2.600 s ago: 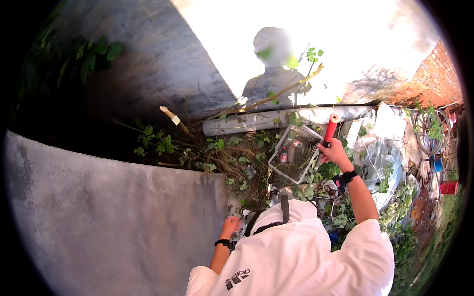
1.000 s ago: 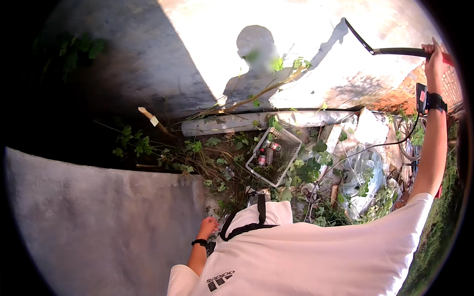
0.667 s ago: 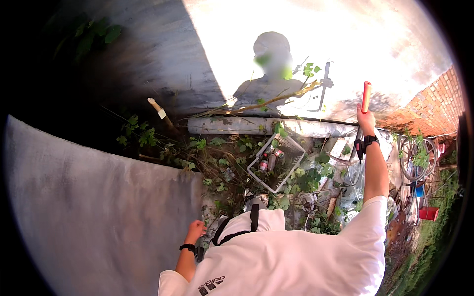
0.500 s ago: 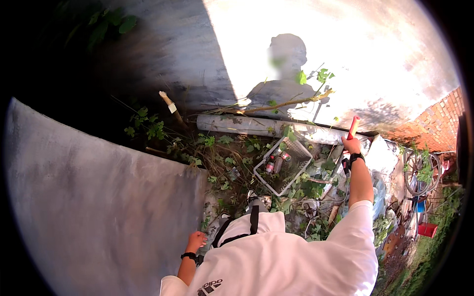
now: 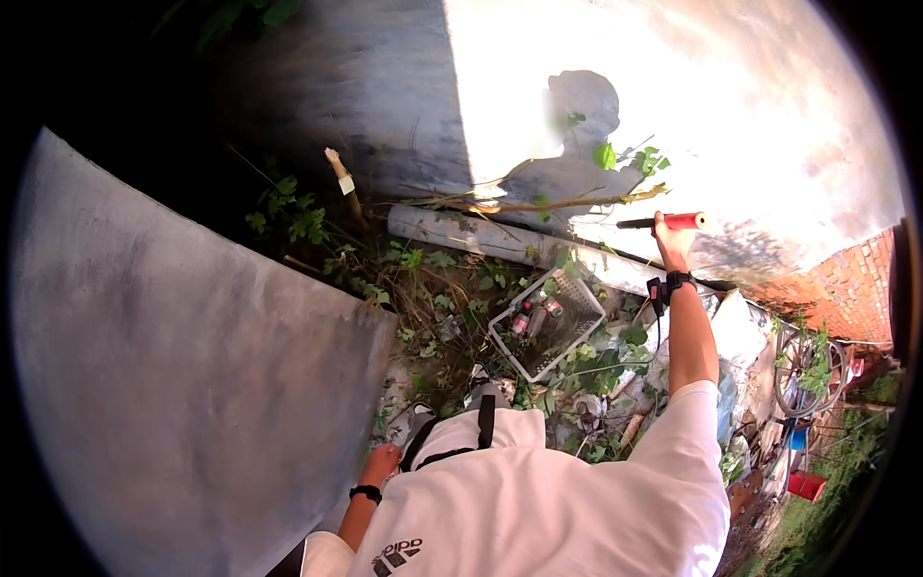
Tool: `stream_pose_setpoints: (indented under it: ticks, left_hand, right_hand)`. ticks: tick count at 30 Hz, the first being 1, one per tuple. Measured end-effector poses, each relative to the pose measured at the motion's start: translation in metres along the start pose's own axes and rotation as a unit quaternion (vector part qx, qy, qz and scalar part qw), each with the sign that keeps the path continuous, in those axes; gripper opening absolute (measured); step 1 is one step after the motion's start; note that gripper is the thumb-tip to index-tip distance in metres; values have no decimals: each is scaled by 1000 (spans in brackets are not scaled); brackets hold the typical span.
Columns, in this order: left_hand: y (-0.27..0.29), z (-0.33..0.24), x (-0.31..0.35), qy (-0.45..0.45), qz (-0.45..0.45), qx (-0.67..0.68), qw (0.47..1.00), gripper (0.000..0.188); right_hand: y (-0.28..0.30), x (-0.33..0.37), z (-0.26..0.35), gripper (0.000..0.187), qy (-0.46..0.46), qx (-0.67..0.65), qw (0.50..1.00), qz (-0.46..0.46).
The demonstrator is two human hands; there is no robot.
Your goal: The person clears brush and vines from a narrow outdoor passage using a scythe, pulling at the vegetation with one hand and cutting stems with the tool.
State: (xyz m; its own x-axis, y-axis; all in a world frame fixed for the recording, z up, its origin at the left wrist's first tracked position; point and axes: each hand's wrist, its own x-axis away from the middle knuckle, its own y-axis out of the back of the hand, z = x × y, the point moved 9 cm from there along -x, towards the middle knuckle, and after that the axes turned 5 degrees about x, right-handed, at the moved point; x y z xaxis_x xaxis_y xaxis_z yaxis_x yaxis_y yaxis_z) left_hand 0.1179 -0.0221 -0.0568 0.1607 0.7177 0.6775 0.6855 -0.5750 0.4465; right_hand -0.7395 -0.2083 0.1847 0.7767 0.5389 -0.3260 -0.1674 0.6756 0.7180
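My right hand [image 5: 671, 240] is stretched out to the far right, closed round a tool with a thick red handle [image 5: 685, 221]. A dark, narrow part [image 5: 635, 223] of the tool points left; its exact kind cannot be made out. Close beyond it, a cut branch [image 5: 586, 201] with a few green leaves lies along the foot of the sunlit wall. My left hand [image 5: 386, 459] hangs low beside my hip, its fingers loosely curled with nothing visible in them.
A grey plastic crate [image 5: 519, 363] with several bottles stands among vines. Behind it runs a long pipe [image 5: 461, 231]. A broken stump [image 5: 344, 181] rises at the left. The big grey slab [image 5: 202, 365] flanks my left side; a bicycle wheel [image 5: 808, 375] and red bucket [image 5: 806, 485] are at right.
My right hand has risen toward the branch, and the tool has swung from upright to nearly level, its dark part now showing. My left hand has moved slightly closer to my hip.
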Motion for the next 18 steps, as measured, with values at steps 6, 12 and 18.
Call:
stream_pose_setpoints:
  ticks: [6,12,18]
  left_hand:
    - [5,-9,-10,31,6,85,996,25]
    - [-1,32,-3,160,41,162,973,26]
    - [-10,38,0,174,65,107,977,28]
  right_hand:
    - [0,-22,16,24,-63,-161,982,81]
    - [20,-20,38,22,-89,-326,937,94]
    - [41,-21,48,22,-108,-341,931,66]
